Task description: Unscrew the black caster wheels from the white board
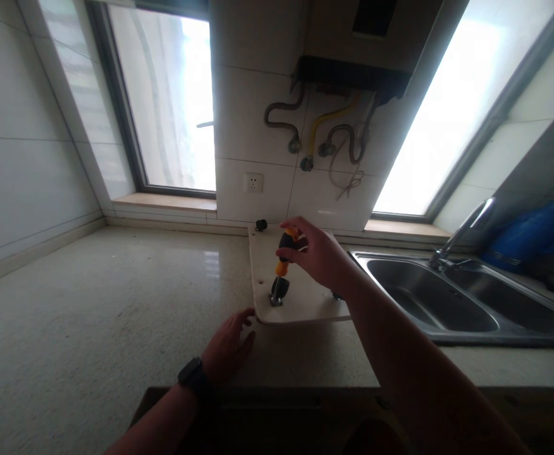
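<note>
My right hand (305, 245) grips the handle of an orange and black screwdriver (282, 268), which stands nearly upright. Its tip meets the metal plate of a black caster wheel (281, 287) at the near left corner of a pale board (300, 303). Another caster (260, 225) sits at the board's far left corner, and a third (336, 295) is partly hidden behind my right forearm. My left hand (229, 344), with a dark watch on the wrist, rests by the board's near left corner, fingers apart and fingertips close to its edge.
The board lies on a speckled countertop (163, 284). To the right is a double-bowl steel sink (429, 303) with a tall faucet (467, 230) and a blue bag (530, 237) beyond. A wall socket (253, 183) and hoses below a water heater (353, 57) are behind.
</note>
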`<state>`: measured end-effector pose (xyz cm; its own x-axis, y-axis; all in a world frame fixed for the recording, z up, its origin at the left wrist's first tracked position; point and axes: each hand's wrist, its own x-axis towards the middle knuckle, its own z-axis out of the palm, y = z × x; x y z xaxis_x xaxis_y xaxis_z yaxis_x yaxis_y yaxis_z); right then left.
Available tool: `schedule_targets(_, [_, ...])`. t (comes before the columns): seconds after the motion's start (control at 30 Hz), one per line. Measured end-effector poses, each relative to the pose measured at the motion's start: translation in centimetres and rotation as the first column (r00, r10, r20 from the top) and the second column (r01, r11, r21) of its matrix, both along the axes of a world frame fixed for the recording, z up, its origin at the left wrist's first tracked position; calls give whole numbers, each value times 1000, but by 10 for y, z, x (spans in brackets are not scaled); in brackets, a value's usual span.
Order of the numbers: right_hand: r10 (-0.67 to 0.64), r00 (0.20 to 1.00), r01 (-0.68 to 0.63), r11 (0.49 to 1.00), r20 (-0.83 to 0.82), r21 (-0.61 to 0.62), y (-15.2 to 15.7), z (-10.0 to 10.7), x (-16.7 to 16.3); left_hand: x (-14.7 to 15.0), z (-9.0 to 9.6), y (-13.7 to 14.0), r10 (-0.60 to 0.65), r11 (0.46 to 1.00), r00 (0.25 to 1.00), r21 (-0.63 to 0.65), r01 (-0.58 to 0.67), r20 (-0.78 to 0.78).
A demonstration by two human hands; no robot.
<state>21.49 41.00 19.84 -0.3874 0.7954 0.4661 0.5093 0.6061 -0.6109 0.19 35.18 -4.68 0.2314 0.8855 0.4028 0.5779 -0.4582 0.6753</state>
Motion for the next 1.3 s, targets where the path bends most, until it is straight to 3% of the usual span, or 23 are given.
schedule_targets(0.1, [139, 983, -157, 976, -119, -154, 1, 4, 3, -1, 0, 0, -22, 1000, 1000, -6, 22, 11])
schedule_targets(0.17, [241, 961, -264, 947, -138, -182, 3, 5, 4, -1, 1, 0, -46, 999, 999, -13, 46, 10])
schedule_targets(0.23, [197, 979, -203, 972, -62, -117, 4, 6, 3, -2, 2, 0, -57, 998, 998, -11, 57, 15])
schedule_targets(0.37, [-73, 990, 64, 995, 117, 79, 2, 5, -4, -2, 0, 1, -62, 998, 998, 7, 62, 32])
schedule_targets(0.5, [-137, 982, 119, 983, 129, 139, -1, 7, -7, -2, 1, 1, -60, 998, 997, 1, 60, 41])
schedule_targets(0.57, [-67, 994, 63, 997, 84, 52, 0, 10, -3, -3, 2, 1, -65, 998, 997, -12, 65, 48])
schedule_targets(0.67, [163, 986, -159, 981, 24, -113, 3, 13, 3, -3, 2, 1, -78, 996, 995, -25, 80, 65])
schedule_targets(0.73, [222, 974, -215, 969, 43, -122, 4, 14, 5, -3, 2, 1, -82, 996, 994, -24, 84, 73])
schedule_targets(0.83, [64, 986, -68, 997, 153, 22, 3, 13, 1, -3, 2, 2, -77, 997, 994, -27, 79, 73])
schedule_targets(0.9, [-50, 976, 21, 990, 211, 137, 0, 13, -3, -3, 1, 2, -69, 997, 995, -27, 71, 72])
schedule_targets(1.0, [-93, 967, 48, 981, 237, 188, -3, 15, -7, -3, 0, 3, -62, 998, 996, -19, 64, 70])
schedule_targets(1.13, [41, 981, -52, 997, 189, 53, -2, 19, -3, -3, -1, 3, -65, 998, 996, -6, 66, 68])
schedule_targets(1.23, [260, 961, -254, 964, 94, -76, 3, 17, 3, -2, 0, 3, -61, 998, 996, -11, 62, 63])
schedule_targets(1.3, [299, 952, -291, 950, 65, -110, 6, 14, 5, -2, 2, 2, -61, 998, 996, -18, 63, 63])
